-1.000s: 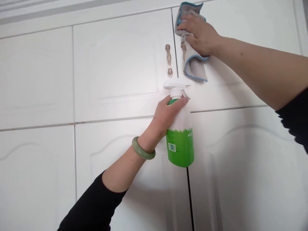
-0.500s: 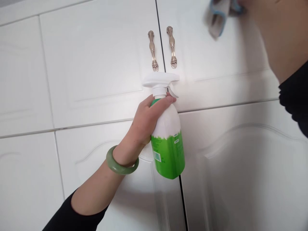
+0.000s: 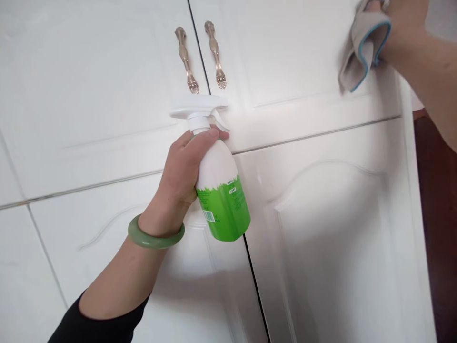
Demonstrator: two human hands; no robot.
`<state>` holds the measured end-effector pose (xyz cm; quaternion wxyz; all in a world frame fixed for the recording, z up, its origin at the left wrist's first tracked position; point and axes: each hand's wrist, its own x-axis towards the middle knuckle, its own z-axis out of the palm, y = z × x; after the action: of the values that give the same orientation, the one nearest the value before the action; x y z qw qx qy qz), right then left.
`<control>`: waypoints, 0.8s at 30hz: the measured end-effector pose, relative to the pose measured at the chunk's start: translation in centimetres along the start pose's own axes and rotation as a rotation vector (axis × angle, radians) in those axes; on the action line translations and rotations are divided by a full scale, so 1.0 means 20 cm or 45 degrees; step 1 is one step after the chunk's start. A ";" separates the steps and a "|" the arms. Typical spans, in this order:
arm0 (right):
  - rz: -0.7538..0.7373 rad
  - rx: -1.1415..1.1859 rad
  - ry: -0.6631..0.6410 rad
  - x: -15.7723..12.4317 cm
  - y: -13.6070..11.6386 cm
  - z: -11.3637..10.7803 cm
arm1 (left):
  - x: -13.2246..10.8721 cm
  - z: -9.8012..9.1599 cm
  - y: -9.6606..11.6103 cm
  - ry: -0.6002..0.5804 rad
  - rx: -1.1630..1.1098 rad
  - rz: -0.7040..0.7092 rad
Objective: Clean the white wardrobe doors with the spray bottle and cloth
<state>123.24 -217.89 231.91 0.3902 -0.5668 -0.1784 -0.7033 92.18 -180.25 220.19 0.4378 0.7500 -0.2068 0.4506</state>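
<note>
My left hand [image 3: 182, 166] is wrapped round the upper body of a white and green spray bottle [image 3: 224, 205], just under its white trigger head. The bottle is nearly upright, slightly tilted, in front of the cabinet doors. At the upper right, my right hand [image 3: 387, 14] grips a grey cleaning cloth [image 3: 364, 47] with a blue edge. The cloth hangs down against the upper right door [image 3: 303, 57]. Most of the right hand's fingers are hidden by the cloth or cut off by the frame.
Two ornate metal handles [image 3: 186, 59] flank the dark gap between the upper doors. Below a horizontal seam lie lower doors [image 3: 332, 228] with arched moulding. The cabinet's right edge borders a dark reddish-brown surface [image 3: 433, 214].
The view has shifted right, bringing the cabinet's right edge into sight. My right hand has carried the cloth rightward across the door. The left hand still holds the spray bottle.
</note>
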 end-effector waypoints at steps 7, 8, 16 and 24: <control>0.172 -0.146 -0.181 -0.66 0.02 -0.13 | -0.02 0.04 -0.01 0.055 -0.056 0.053; 0.208 -0.152 -0.179 -0.72 0.03 -0.14 | -0.04 0.04 -0.02 0.064 -0.064 0.043; 0.001 0.022 -0.199 -0.99 -0.34 -0.02 | -0.29 -0.11 -0.02 0.131 0.069 -0.064; -0.267 0.263 -0.387 -1.08 -1.10 0.09 | -0.56 -0.32 0.04 0.204 0.168 -0.171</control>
<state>109.01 -195.26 216.38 0.3395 -0.6017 -0.3644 -0.6244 82.82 -176.22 212.28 0.4316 0.7509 -0.0904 0.4916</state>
